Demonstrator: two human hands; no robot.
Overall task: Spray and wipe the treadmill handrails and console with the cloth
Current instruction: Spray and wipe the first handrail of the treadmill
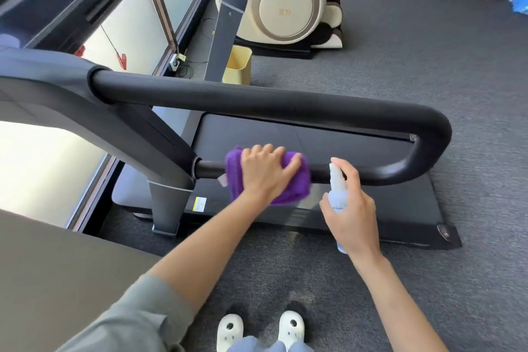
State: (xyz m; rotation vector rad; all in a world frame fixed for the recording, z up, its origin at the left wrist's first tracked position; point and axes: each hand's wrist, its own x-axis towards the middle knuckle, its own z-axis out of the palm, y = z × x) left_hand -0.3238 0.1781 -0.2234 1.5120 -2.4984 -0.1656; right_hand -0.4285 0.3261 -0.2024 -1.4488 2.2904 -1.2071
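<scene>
Grey carpet [428, 66] underfoot, frosted windows [125, 23] along the left, cream massage chair [285, 8] at the back wall. Treadmill [314, 140] dead centre, seen from beside its long edge. Left hand [265, 171], fingers spread and curled over a purple cloth [291, 180], pressing it round the lower bar of the near black handrail [285, 106], just beside the upright post [168, 180]. Right hand [351, 217] wrapped round a pale blue spray bottle [337, 191], index finger hooked over the white nozzle, pointing at the same bar just right of the cloth. Bottle close to the rail, touching or not, hard to call. Beyond the deck's far edge, a yellow bin [238, 66]. White clogs [290, 328] at the bottom edge.
</scene>
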